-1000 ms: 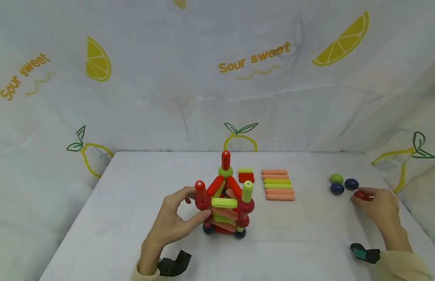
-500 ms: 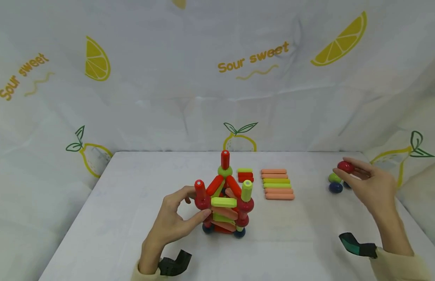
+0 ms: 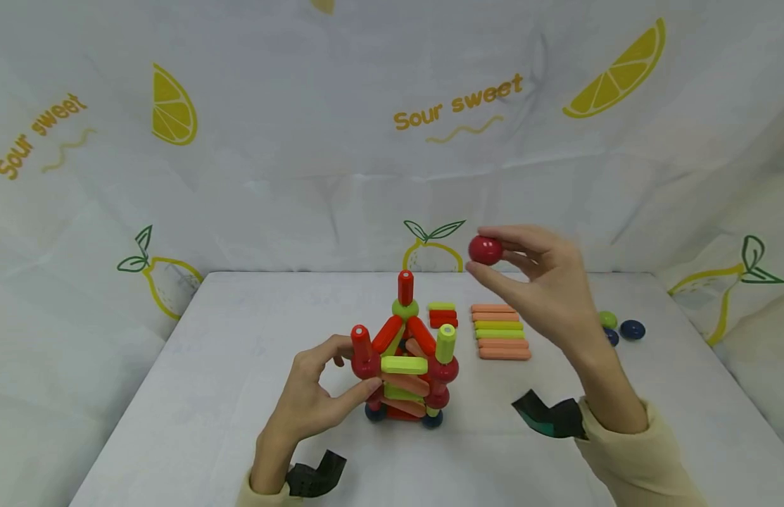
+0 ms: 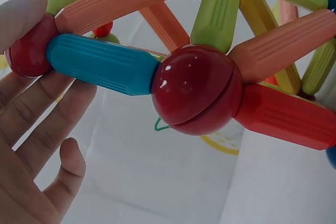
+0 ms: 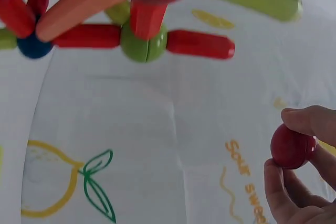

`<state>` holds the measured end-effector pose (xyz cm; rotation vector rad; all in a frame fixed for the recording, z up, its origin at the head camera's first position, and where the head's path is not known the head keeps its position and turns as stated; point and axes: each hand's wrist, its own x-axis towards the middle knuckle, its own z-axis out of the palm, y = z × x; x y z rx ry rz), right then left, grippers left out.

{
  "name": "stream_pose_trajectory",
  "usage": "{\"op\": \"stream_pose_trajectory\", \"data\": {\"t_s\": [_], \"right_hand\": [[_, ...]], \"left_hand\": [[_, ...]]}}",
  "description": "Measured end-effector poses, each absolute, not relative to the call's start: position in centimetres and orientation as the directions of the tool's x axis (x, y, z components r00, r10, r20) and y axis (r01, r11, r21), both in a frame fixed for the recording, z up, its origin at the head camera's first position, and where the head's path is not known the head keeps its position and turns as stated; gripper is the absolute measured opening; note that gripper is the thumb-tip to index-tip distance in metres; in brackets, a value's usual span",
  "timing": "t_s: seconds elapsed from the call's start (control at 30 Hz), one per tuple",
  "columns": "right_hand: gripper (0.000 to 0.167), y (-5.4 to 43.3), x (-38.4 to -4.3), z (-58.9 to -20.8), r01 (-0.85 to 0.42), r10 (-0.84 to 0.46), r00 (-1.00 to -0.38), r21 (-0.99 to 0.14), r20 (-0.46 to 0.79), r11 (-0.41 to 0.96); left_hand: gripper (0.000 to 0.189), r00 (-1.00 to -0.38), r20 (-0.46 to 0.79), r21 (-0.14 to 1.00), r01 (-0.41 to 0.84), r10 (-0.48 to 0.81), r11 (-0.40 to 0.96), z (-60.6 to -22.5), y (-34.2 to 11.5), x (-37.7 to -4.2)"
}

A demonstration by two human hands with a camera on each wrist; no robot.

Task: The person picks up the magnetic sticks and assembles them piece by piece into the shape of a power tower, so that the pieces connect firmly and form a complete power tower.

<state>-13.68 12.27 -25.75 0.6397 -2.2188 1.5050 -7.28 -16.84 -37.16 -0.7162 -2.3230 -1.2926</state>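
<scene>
A tower of coloured magnetic sticks and balls (image 3: 405,365) stands mid-table, with three upright sticks at its top. My left hand (image 3: 312,398) holds its left corner; in the left wrist view the thumb and fingers lie on either side of a red corner ball (image 4: 32,51). A teal stick (image 4: 102,64) runs from that ball to another red one. My right hand (image 3: 547,282) pinches a loose red ball (image 3: 485,250) between thumb and fingertips, raised behind and to the right of the tower. The right wrist view shows this ball (image 5: 292,147) apart from the tower.
Several salmon and yellow-green sticks (image 3: 501,336) lie in a row right of the tower. A shorter stack of red and green sticks (image 3: 443,315) lies behind it. A green ball (image 3: 608,320) and dark blue balls (image 3: 633,329) sit at the right, partly behind my right forearm.
My right hand has lifted the red ball off the table at the right and carried it up and left towards the tower. The left hand and tower have stayed put.
</scene>
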Motion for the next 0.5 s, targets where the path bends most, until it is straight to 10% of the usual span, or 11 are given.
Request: {"op": "stream_pose_trajectory", "data": {"t_s": [0.5], "right_hand": [[0.040, 6.2, -15.1, -25.7, -0.526, -0.385, -0.827, -0.804, 0.409, 0.277]], "left_hand": [[0.036, -0.796, 0.550, 0.665, 0.600, 0.253, 0.444, -37.0, -16.9, -7.3]]}}
